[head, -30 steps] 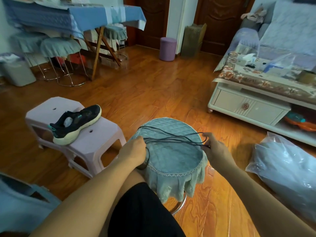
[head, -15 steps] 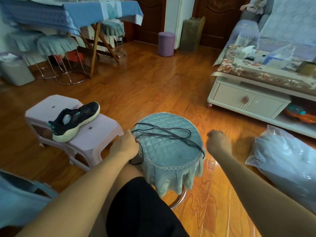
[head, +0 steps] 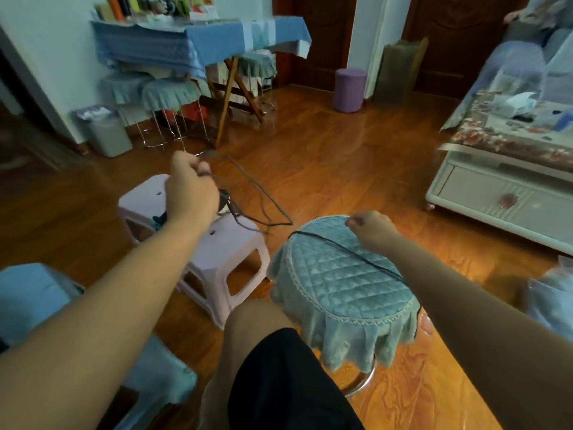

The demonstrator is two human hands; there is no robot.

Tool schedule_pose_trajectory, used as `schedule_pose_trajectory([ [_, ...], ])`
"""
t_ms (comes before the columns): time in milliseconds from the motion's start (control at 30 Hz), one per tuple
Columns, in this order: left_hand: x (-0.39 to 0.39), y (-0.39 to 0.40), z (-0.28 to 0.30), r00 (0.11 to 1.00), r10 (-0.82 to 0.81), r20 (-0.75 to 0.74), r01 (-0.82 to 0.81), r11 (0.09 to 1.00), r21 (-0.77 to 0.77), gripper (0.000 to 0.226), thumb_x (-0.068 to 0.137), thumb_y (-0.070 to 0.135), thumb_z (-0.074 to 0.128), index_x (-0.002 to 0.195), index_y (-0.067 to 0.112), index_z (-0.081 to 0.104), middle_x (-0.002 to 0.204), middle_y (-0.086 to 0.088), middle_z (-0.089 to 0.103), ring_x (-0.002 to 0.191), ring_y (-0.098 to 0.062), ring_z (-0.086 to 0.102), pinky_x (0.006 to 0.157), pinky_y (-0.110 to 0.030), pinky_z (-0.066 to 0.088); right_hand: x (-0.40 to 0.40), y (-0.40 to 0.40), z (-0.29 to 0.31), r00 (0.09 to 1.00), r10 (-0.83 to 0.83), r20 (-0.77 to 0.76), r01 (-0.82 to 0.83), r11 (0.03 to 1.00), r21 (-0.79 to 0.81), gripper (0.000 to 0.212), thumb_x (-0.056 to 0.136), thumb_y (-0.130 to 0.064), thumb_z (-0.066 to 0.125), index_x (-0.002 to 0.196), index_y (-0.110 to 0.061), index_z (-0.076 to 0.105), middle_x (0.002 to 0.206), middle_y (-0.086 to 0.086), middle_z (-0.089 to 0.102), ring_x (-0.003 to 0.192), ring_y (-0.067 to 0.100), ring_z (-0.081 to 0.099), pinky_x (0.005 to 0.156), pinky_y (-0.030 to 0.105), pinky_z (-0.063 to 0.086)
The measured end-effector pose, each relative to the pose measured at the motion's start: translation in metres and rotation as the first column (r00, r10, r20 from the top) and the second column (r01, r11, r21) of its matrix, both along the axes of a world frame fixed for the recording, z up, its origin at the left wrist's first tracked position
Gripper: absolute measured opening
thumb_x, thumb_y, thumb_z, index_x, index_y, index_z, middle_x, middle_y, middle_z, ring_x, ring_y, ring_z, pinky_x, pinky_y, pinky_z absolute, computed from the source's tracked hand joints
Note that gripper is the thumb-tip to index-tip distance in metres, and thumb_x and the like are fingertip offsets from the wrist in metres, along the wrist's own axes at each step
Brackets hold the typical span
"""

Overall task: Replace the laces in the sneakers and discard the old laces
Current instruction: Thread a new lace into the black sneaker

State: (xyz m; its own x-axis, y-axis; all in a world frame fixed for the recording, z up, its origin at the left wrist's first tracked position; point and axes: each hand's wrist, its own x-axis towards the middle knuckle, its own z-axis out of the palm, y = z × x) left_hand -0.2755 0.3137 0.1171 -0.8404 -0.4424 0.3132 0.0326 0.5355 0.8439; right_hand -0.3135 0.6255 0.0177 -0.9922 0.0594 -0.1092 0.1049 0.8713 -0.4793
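Note:
My left hand [head: 190, 186] is raised above the lilac plastic stool [head: 223, 246] and grips a dark lace [head: 263, 197], whose loops hang in the air toward the round stool. Behind that hand, only a sliver of the black sneaker [head: 159, 219] shows on the lilac stool. My right hand [head: 370, 228] hovers over the far edge of the round stool with the green quilted cover [head: 338, 280], fingers curled; whether it pinches anything I cannot tell. A second dark lace [head: 350, 251] lies across the cover and runs off its right side under my forearm.
A grey waste bin [head: 107, 133] stands by the wall at the back left, next to covered stools and a folding table with a blue cloth [head: 198, 41]. A low white cabinet [head: 502, 193] is on the right. A clear plastic bag [head: 555, 293] lies at the right edge.
My left hand has lifted a lace off the round stool and swung it up and left over the lilac stool. My right hand moved in over the round stool. One lace stays on the cover.

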Motion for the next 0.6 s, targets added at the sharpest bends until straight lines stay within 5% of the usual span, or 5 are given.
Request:
schedule_pose_trajectory([
  [133, -0.002, -0.042, 0.041, 0.952, 0.23, -0.201, -0.199, 0.966, 0.165, 0.01, 0.106, 0.006, 0.039, 0.11, 0.015, 0.04, 0.092, 0.013, 0.043, 0.079, -0.001, 0.047, 0.065, -0.004, 0.04, 0.004, -0.024, -0.002, 0.989, 0.113, 0.097, -0.125, 0.983, 0.131, 0.03, 0.104, -0.03, 0.049, 0.117, -0.011, 0.069, 0.117, 0.012, 0.07, 0.106, 0.031, 0.063, 0.082, 0.033, 0.049],
  [233, -0.003, -0.06, 0.056, 0.989, 0.127, -0.08, -0.131, 0.99, -0.051, 0.009, 0.105, 0.017, 0.051, 0.114, 0.017, 0.054, 0.107, 0.0, 0.057, 0.092, -0.012, 0.054, 0.061, -0.01, 0.039, 0.005, -0.052, 0.014, 0.991, 0.121, -0.05, -0.118, 0.991, 0.07, 0.034, 0.104, -0.025, 0.049, 0.133, -0.013, 0.063, 0.131, 0.011, 0.065, 0.112, 0.028, 0.062, 0.084, 0.033, 0.051],
  [367, 0.013, -0.08, 0.092, 0.992, 0.01, 0.126, 0.026, 0.96, -0.278, 0.006, 0.097, 0.015, 0.061, 0.096, 0.017, 0.066, 0.105, -0.009, 0.069, 0.093, -0.026, 0.063, 0.072, -0.035, 0.049, 0.007, -0.136, 0.084, 0.905, 0.293, -0.308, -0.362, 0.912, -0.195, 0.04, 0.102, -0.029, 0.058, 0.14, -0.017, 0.057, 0.139, 0.005, 0.059, 0.121, 0.019, 0.057, 0.101, 0.035, 0.047],
  [500, 0.053, -0.103, 0.134, 0.924, -0.038, 0.381, 0.218, 0.87, -0.443, 0.009, 0.092, 0.014, 0.065, 0.092, 0.009, 0.072, 0.088, -0.012, 0.067, 0.069, -0.03, 0.064, 0.06, -0.037, 0.056, 0.036, -0.228, 0.16, 0.752, 0.523, -0.401, -0.659, 0.574, -0.486, 0.058, 0.098, -0.037, 0.064, 0.15, -0.028, 0.041, 0.148, -0.004, 0.049, 0.135, 0.011, 0.047, 0.113, 0.035, 0.04],
  [600, 0.086, -0.127, 0.147, 0.853, -0.021, 0.521, 0.279, 0.862, -0.422, 0.007, 0.093, 0.01, 0.063, 0.09, 0.006, 0.069, 0.06, -0.007, 0.056, 0.05, -0.023, 0.05, 0.048, -0.029, 0.045, 0.059, -0.288, 0.18, 0.583, 0.729, -0.359, -0.71, 0.244, -0.66, 0.049, 0.1, -0.017, 0.062, 0.146, -0.018, 0.045, 0.121, -0.005, 0.066, 0.111, 0.005, 0.063, 0.096, 0.023, 0.051],
])
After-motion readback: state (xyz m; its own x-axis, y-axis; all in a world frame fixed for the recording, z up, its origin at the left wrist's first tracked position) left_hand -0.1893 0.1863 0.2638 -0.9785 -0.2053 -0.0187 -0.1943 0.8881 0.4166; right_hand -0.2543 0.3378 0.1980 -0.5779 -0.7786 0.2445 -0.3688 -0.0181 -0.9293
